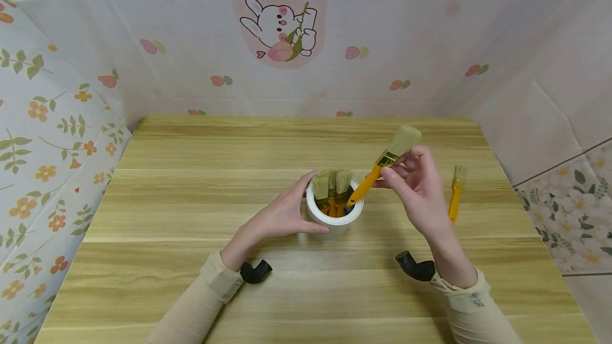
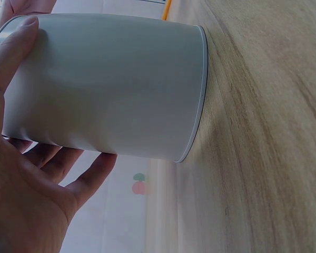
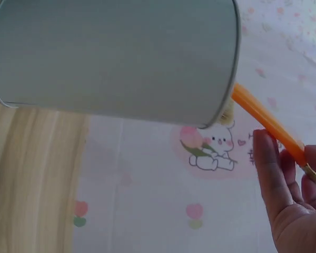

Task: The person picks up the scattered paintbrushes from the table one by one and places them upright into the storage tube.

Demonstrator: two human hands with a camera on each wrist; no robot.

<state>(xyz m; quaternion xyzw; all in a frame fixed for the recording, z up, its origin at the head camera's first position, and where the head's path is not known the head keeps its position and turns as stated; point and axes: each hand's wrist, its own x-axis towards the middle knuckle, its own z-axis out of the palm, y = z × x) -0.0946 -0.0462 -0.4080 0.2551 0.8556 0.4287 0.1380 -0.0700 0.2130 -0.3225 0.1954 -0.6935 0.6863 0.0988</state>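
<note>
A white round can (image 1: 336, 232) stands upright on the wooden table, with several paintbrushes (image 1: 343, 179) in it, bristles up. My left hand (image 1: 279, 214) grips the can from its left side, thumb at the front and fingers round the back; in the left wrist view the thumb lies along the can wall near the rim. Between thumb and fingers my right hand (image 1: 423, 192) pinches another paintbrush (image 1: 367, 183) near its ferrule. This brush slants with its pale bristles up to the right, and its orange handle end is right at the can's rim.
A smaller paintbrush (image 1: 456, 192) with an orange handle lies on the table (image 1: 191, 174) right of my right hand. A black bent tube (image 1: 256, 271) sits by the left wrist, another (image 1: 415, 267) by the right. Patterned cloth (image 1: 382, 25) hangs behind the table.
</note>
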